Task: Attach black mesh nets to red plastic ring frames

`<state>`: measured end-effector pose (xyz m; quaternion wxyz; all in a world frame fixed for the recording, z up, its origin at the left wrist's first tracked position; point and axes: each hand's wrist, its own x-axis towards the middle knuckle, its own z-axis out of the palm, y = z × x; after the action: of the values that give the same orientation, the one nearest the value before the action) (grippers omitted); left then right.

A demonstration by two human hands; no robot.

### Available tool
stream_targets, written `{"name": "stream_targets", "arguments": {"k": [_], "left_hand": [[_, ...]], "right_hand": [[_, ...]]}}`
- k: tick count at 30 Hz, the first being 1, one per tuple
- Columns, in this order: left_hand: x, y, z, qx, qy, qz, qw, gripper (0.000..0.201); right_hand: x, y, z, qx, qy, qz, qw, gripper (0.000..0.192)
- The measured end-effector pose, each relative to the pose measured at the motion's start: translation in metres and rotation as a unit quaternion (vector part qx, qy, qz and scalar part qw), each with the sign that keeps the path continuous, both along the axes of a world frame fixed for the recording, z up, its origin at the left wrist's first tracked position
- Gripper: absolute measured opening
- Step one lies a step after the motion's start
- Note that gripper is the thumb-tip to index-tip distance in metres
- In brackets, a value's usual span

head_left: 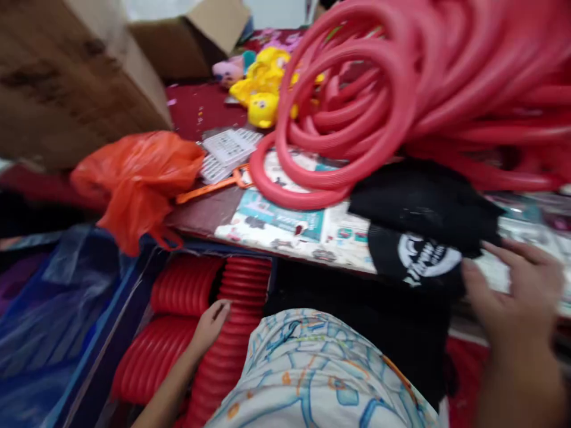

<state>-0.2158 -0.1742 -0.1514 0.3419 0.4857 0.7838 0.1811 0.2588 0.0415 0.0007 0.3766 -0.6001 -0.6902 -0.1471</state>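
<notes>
A cluttered table point(209, 214) carries paper sheets and a heap of red rings point(357, 101). Below its edge stand stacks of red rings point(232, 321); the left hand point(209, 324) rests open-fingered on one stack. The right hand point(513, 297), fingers spread and holding nothing, touches a black cloth point(423, 220) on the table edge.

A toy shop or stockroom: piled red hoops point(357, 107), yellow plush toys point(265, 89), cardboard boxes point(66, 77) crowd the table.
</notes>
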Motion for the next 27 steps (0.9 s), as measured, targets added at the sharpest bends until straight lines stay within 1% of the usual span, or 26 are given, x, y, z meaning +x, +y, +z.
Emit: {"name": "stream_targets", "arguments": {"k": [2,3,5,6,7,8,9,10,11,12,13,15,17,18,19,21,22,23,24,25,27], "left_hand": [[0.029,0.025,0.024,0.082,-0.042,-0.101,0.991,0.046],[0.042,0.038,0.04,0.12,-0.06,-0.153,0.979,0.046],[0.066,0.07,0.077,0.184,-0.097,-0.263,0.942,0.043],[0.078,0.089,0.097,0.21,-0.112,-0.312,0.92,0.041],[0.092,0.11,0.117,0.244,-0.121,-0.362,0.891,0.034],[0.107,0.133,0.135,0.294,-0.097,-0.431,0.848,0.028],[0.124,0.157,0.15,0.348,-0.057,-0.476,0.806,0.023],[0.143,0.179,0.163,0.393,-0.009,-0.493,0.776,0.019],[0.163,0.2,0.172,0.421,0.042,-0.496,0.758,0.017],[0.183,0.219,0.177,0.433,0.091,-0.497,0.747,0.02],[0.202,0.235,0.178,0.426,0.133,-0.501,0.741,0.03],[0.232,0.258,0.173,0.389,0.205,-0.505,0.743,0.059],[0.249,0.27,0.16,0.353,0.231,-0.52,0.743,0.081],[0.252,0.272,0.153,0.344,0.233,-0.529,0.74,0.087],[0.252,0.271,0.146,0.34,0.231,-0.535,0.738,0.087],[0.242,0.264,0.136,0.346,0.223,-0.534,0.738,0.085],[0.235,0.261,0.134,0.352,0.217,-0.528,0.742,0.085],[0.228,0.259,0.132,0.353,0.21,-0.521,0.748,0.086],[0.222,0.259,0.131,0.358,0.201,-0.515,0.753,0.086],[0.216,0.261,0.13,0.36,0.189,-0.513,0.756,0.084],[0.208,0.266,0.127,0.338,0.181,-0.526,0.759,0.084]], "right_hand": [[0.016,-0.009,-0.005,-0.007,-0.033,0.043,0.999,0.043],[0.017,-0.011,-0.009,-0.007,-0.04,0.049,0.998,0.045],[0.012,-0.015,-0.018,-0.022,-0.044,0.027,0.998,0.044],[0.008,-0.017,-0.021,-0.035,-0.05,0.019,0.998,0.042],[0.004,-0.019,-0.023,-0.051,-0.056,0.013,0.997,0.04],[0.0,-0.021,-0.024,-0.068,-0.061,0.006,0.996,0.039],[-0.002,-0.023,-0.024,-0.082,-0.064,-0.001,0.995,0.039],[-0.004,-0.026,-0.024,-0.092,-0.064,-0.008,0.994,0.039],[-0.005,-0.028,-0.022,-0.098,-0.064,-0.011,0.993,0.039],[-0.005,-0.03,-0.021,-0.102,-0.063,-0.011,0.993,0.039],[-0.004,-0.031,-0.019,-0.102,-0.062,-0.008,0.993,0.039],[-0.002,-0.031,-0.017,-0.098,-0.058,-0.001,0.994,0.037],[-0.003,-0.029,-0.016,-0.088,-0.046,0.0,0.995,0.035],[-0.005,-0.029,-0.016,-0.083,-0.036,-0.003,0.996,0.033],[-0.008,-0.03,-0.018,-0.079,-0.024,-0.007,0.997,0.033],[-0.014,-0.036,-0.025,-0.074,0.006,-0.015,0.997,0.031],[-0.016,-0.042,-0.029,-0.073,0.022,-0.02,0.997,0.03],[-0.016,-0.049,-0.035,-0.075,0.038,-0.022,0.996,0.025],[-0.013,-0.057,-0.041,-0.085,0.05,-0.021,0.995,0.019],[-0.007,-0.067,-0.048,-0.093,0.067,-0.033,0.993,0.016],[0.012,-0.09,-0.064,-0.11,0.111,-0.088,0.984,0.02]]}}
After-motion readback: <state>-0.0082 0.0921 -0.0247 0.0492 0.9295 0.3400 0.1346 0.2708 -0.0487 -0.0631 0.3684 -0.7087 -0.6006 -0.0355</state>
